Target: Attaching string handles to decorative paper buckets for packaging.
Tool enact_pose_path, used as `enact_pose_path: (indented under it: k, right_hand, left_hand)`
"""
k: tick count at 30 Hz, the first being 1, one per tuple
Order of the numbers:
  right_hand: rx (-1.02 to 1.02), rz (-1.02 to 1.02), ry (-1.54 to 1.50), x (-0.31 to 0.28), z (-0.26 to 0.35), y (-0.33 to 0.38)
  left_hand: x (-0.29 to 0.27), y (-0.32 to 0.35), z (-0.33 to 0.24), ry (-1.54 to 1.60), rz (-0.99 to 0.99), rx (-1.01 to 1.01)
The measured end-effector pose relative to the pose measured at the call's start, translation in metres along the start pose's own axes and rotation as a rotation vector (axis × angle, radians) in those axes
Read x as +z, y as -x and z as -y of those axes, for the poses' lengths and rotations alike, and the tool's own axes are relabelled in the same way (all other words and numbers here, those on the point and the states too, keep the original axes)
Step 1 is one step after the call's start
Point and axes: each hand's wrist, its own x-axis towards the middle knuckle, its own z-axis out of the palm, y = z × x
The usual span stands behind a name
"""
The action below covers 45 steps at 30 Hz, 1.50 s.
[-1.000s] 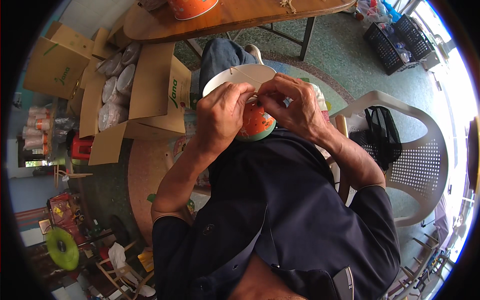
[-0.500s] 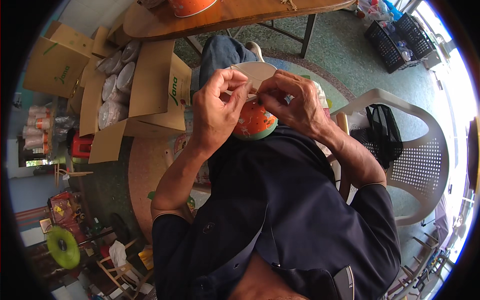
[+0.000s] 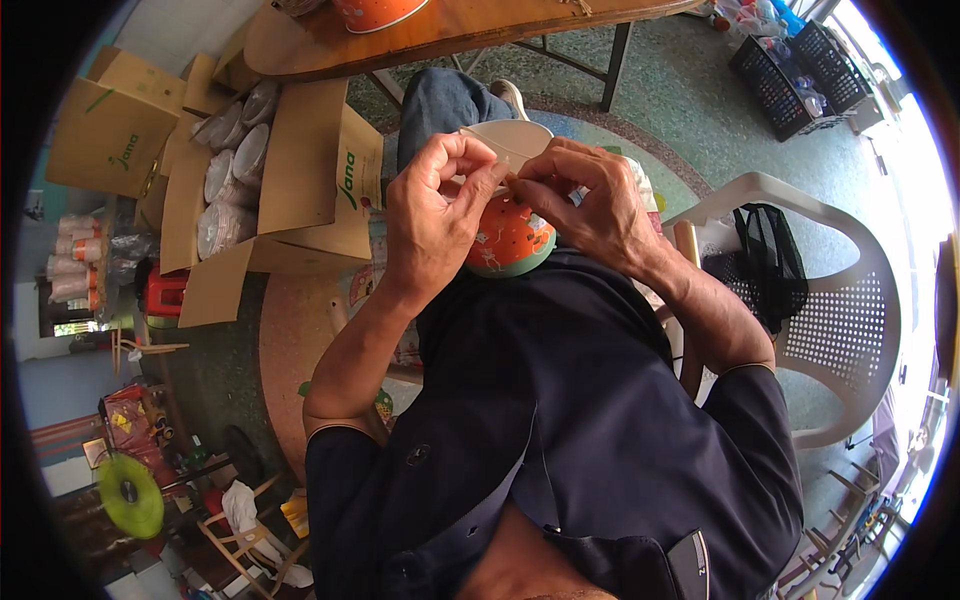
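Observation:
An orange paper bowl [image 3: 505, 240] with a printed pattern, a green base and a pale inside sits at my lap, its open side tilted away from me. Over its near rim, my left hand [image 3: 438, 205] pinches with thumb and forefinger. Opposite it, my right hand [image 3: 595, 205] is also closed, thumb against the bent fingers. The two sets of fingertips almost meet at the rim. Whatever lies between them is too small to make out. Both hands partly cover the bowl's rim and sides.
Left of me stands an open cardboard box [image 3: 305, 165] with stacks of plastic-wrapped bowls [image 3: 228, 228]. A wooden table [image 3: 480, 28] at the far side bears another orange bowl [image 3: 380, 10]. On the right are a plastic armchair [image 3: 850, 330] with a black mesh bag [image 3: 765, 265] and dark crates [image 3: 790, 95].
My right fingertips have shifted slightly left, closer to the left ones, and the right thumb now lies straighter along the rim. The left hand keeps its pinch.

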Motion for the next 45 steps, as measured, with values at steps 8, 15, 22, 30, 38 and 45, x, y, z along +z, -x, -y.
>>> enact_pose_path:
  k: [8, 15, 22, 30, 38, 45]
  right_hand:
    - [-0.074, 0.018, 0.027, -0.006, 0.004, -0.003]
    - [0.14, 0.126, -0.316, -0.01, -0.003, -0.006]
    - [0.254, 0.127, -0.368, -0.011, -0.002, -0.005]
    - [0.234, 0.115, -0.262, -0.011, 0.002, -0.006]
    - [0.295, 0.137, -0.311, -0.012, -0.002, -0.005]
    - [0.177, 0.079, -0.313, -0.007, -0.004, -0.003]
  left_hand:
    - [0.0, 0.0, 0.001, -0.042, 0.012, 0.032]
    - [0.0, 0.001, -0.001, -0.053, 0.115, 0.018]
    - [-0.004, -0.002, 0.002, 0.014, 0.123, -0.019]
    - [-0.004, -0.003, 0.001, -0.006, 0.13, -0.026]
    - [-0.01, -0.004, 0.006, 0.099, 0.154, -0.074]
    - [-0.009, -0.004, 0.008, 0.104, 0.152, -0.075]
